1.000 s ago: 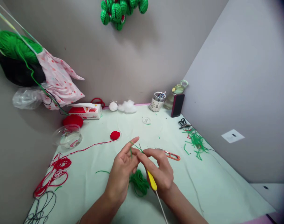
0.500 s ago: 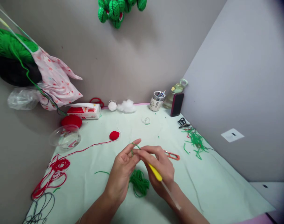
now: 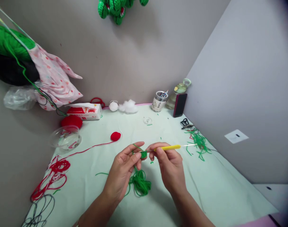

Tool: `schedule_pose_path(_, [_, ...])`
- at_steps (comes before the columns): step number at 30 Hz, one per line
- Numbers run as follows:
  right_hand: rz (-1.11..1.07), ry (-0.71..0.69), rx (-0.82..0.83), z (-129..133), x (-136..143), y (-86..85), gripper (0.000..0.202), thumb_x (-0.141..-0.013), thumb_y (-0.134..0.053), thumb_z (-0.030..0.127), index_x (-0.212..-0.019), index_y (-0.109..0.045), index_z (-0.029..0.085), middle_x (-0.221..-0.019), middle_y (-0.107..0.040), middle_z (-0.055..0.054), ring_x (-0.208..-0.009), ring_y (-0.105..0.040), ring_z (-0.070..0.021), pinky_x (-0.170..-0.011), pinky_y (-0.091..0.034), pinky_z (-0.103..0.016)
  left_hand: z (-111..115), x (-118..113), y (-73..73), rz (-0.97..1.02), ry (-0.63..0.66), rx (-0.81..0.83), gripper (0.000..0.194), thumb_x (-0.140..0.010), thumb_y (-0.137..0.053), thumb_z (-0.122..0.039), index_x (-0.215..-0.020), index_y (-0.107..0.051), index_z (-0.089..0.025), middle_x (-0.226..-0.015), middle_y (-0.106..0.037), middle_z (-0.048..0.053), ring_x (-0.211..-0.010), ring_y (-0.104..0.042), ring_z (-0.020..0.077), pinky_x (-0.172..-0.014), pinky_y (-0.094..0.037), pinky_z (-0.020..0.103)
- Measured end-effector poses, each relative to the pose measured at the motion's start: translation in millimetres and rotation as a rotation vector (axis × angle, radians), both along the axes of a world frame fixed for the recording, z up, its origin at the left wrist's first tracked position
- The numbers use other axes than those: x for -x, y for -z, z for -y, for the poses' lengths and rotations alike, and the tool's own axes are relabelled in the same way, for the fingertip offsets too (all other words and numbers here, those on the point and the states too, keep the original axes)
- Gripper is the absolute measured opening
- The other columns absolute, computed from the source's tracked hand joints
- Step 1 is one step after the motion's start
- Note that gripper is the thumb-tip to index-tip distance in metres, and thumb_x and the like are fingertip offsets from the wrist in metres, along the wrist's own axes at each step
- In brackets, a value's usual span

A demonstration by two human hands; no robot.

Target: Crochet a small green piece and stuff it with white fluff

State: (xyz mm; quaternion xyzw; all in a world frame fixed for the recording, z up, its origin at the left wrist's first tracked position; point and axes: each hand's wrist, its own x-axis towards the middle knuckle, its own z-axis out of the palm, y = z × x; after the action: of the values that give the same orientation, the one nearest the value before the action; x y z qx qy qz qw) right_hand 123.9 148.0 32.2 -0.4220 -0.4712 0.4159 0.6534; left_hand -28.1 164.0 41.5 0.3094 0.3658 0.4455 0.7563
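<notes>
Between the thumb and fingers of my left hand is a small green crochet piece, with green yarn looped over the raised index finger. My right hand grips a crochet hook by its yellow handle. Its thin metal shaft points left and meets the green piece; whether the tip is inside a stitch I cannot make out. Below my hands a loose bundle of green yarn lies on the pale cloth, and a strand leads from it up to my left hand.
A red ball lies beyond my left hand, its strand running to tangled red and white yarn. At right are green yarn scraps and a phone. Behind stand a pen can and white stuffing. A plastic bowl sits at left.
My right hand has shifted right and turned, so the hook now lies nearly level instead of slanting down toward me. The green piece now shows between my hands; the orange tool is now hidden.
</notes>
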Motion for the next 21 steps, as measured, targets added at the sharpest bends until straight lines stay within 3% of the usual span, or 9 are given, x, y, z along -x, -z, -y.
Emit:
schedule_pose_path(4, [-0.111, -0.038, 0.011, -1.7, -0.2, -1.0, 0.022, -0.102, -0.061, 0.034, -0.093, -0.076, 0.022, -0.089, -0.074, -0.003, -0.069, -0.067, -0.0119, -0.065, -0.055, -0.025, -0.5, 1.3, -2.6, -0.024, -0.012, 0.001, 0.032, -0.086, -0.079, -0.032, -0.117, -0.076, -0.021, -0.061, -0.057, -0.004, -0.071, -0.054, 0.0121, -0.076, -0.043, 0.024])
schedule_pose_path(7, [-0.066, -0.047, -0.017, 0.3, 0.5, -5.8, 0.023, -0.105, -0.057, 0.032, -0.093, -0.074, 0.022, -0.089, -0.075, -0.003, -0.069, -0.068, -0.0121, -0.065, -0.057, -0.026, -0.2, 1.8, -5.1, -0.039, -0.010, -0.016, 0.031, -0.087, -0.078, -0.033, -0.116, -0.076, -0.021, -0.062, -0.058, -0.004, -0.069, -0.053, 0.0114, -0.073, -0.042, 0.024])
schedule_pose_path(11, [0.241, 0.037, -0.147, 7.0, -0.2, -11.1, 0.023, -0.106, -0.051, 0.021, -0.100, -0.073, 0.023, -0.091, -0.074, -0.003, -0.072, -0.070, -0.0125, -0.068, -0.058, -0.027, 0.3, 1.0, -5.3, -0.086, -0.039, -0.074, 0.030, -0.087, -0.078, -0.032, -0.114, -0.076, -0.021, -0.067, -0.059, -0.004, -0.067, -0.055, 0.0104, -0.076, -0.044, 0.025])
schedule_pose_path(16, [0.717, 0.153, -0.465, 12.3, 1.3, -4.6, 0.027, -0.100, -0.051, 0.007, -0.112, -0.070, 0.022, -0.093, -0.075, -0.007, -0.085, -0.072, -0.0182, -0.071, -0.060, -0.031, 3.6, -3.2, -1.2, -0.112, -0.112, -0.128, 0.037, -0.083, -0.083, -0.028, -0.119, -0.076, -0.025, -0.084, -0.063, -0.004, -0.065, -0.054, 0.0070, -0.070, -0.045, 0.022])
schedule_pose_path(19, [0.873, 0.259, -0.547, 13.4, 2.9, 1.7, 0.031, -0.096, -0.060, 0.008, -0.117, -0.073, 0.026, -0.100, -0.076, -0.007, -0.087, -0.072, -0.0197, -0.072, -0.060, -0.031, 5.3, -4.7, -0.8, 0.028, -0.067, 0.008, 0.050, -0.082, -0.085, -0.029, -0.130, -0.072, -0.025, -0.075, -0.058, -0.006, -0.059, -0.045, 0.0050, -0.062, -0.042, 0.018])
schedule_pose_path(21, [0.842, 0.277, -0.506, 13.2, 2.4, 2.1, 0.030, -0.095, -0.062, 0.008, -0.114, -0.075, 0.028, -0.099, -0.076, -0.006, -0.087, -0.072, -0.0201, -0.074, -0.061, -0.033, 4.1, -4.1, -1.1, 0.158, 0.018, 0.142, 0.052, -0.082, -0.085, -0.030, -0.131, -0.072, -0.020, -0.058, -0.042, -0.010, -0.052, -0.032, 0.0042, -0.068, -0.046, 0.018])
